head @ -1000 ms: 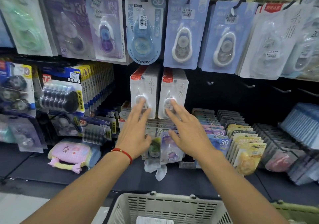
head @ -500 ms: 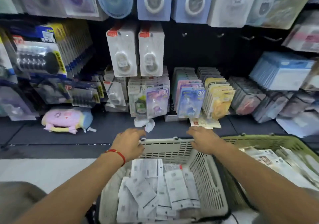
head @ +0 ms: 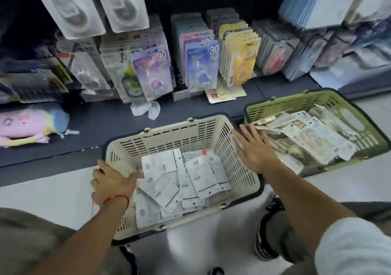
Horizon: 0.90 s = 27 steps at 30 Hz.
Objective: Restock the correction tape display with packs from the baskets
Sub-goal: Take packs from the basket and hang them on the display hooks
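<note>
both down from the shelf. left hand [head: 112, 182] curled over white basket [head: 169, 136] left rim; right hand [head: 255, 151] flat, fingers spread, at green basket [head: 359, 124] edge. packs [head: 179, 179] loose in both.

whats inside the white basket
The white basket holds a loose pile of flat white packs, mostly printed backs up. The left hand grips its left rim and covers that corner. What lies under the top layer is hidden.

Left hand's fingers [head: 98, 172] seem curled over the white basket [head: 169, 135] rim, tips hidden.
</note>
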{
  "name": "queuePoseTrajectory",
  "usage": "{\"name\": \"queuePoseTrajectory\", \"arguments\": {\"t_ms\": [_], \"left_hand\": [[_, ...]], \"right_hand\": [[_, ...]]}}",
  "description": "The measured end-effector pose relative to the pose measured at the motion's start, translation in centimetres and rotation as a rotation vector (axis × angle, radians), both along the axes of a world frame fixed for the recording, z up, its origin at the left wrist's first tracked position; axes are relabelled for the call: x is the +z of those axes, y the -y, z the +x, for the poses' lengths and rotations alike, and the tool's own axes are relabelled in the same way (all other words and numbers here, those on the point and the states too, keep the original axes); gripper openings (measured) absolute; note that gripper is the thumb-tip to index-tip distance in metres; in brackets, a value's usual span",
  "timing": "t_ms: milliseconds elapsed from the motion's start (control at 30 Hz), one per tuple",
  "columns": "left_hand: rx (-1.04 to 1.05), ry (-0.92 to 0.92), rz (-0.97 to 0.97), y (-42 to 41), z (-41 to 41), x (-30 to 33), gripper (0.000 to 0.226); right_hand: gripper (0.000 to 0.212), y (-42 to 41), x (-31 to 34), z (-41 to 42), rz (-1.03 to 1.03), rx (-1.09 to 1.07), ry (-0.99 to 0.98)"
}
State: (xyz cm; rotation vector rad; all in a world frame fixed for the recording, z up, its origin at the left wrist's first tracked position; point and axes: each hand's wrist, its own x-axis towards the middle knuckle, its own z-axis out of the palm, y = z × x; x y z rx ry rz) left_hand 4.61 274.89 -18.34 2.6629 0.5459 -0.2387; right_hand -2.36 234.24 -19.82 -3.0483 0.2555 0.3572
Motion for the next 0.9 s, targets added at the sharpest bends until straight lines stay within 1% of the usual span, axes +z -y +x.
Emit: {"name": "queuePoseTrajectory", "arguments": {"t_ms": [67, 167, 233, 333, 500, 600, 700, 800, 833, 867, 900], "left_hand": [[-0.027, 0.069, 0.061, 0.0, -0.2, -1.0, 0.103], [-0.039, 0.107, 0.112, 0.0, -1.2, -1.9, 0.100], [-0.041, 0.138, 0.114, 0.6, -1.4, -1.7, 0.101], [-0.019, 0.155, 0.105, 2.3, -1.2, -1.3, 0.102], [-0.035, 0.097, 0.100, 7.2, -1.4, -0.7, 0.100], [-0.070, 0.084, 0.037, 9.8, -2.0, -0.8, 0.106], [-0.133, 0.104, -0.046, 11.8, -2.8, -1.0, 0.108], [-0.224, 0.108, -0.105, 12.7, -3.5, -1.5, 0.104], [-0.269, 0.111, -0.102, 12.9, -3.6, -1.6, 0.103], [-0.326, 0.113, -0.071, 13.1, -3.9, -1.7, 0.102], [-0.396, 0.115, -0.011, 13.3, -4.1, -1.7, 0.100]], "right_hand": [[0.064, 0.7, -0.7, 0.1, 0.021, 0.019, 0.042], [0.068, 1.7, -1.9, 0.0, 0.074, 0.074, 0.128], [0.066, 2.4, -2.5, -0.1, 0.111, 0.091, 0.178], [0.065, 3.5, -2.4, -0.2, 0.151, 0.100, 0.200], [0.065, 7.5, -1.1, -0.8, 0.202, 0.088, 0.158], [0.065, 10.8, 0.0, -0.8, 0.205, 0.073, 0.077], [0.066, 13.3, 1.0, -1.1, 0.165, 0.042, 0.018], [0.070, 13.6, 1.2, -1.0, -0.021, 0.022, 0.106], [0.071, 12.9, 1.1, -0.6, -0.064, 0.044, 0.128], [0.070, 12.0, 0.8, 0.0, -0.064, 0.090, 0.126], [0.068, 10.8, 0.4, 0.8, -0.014, 0.154, 0.084]]}}
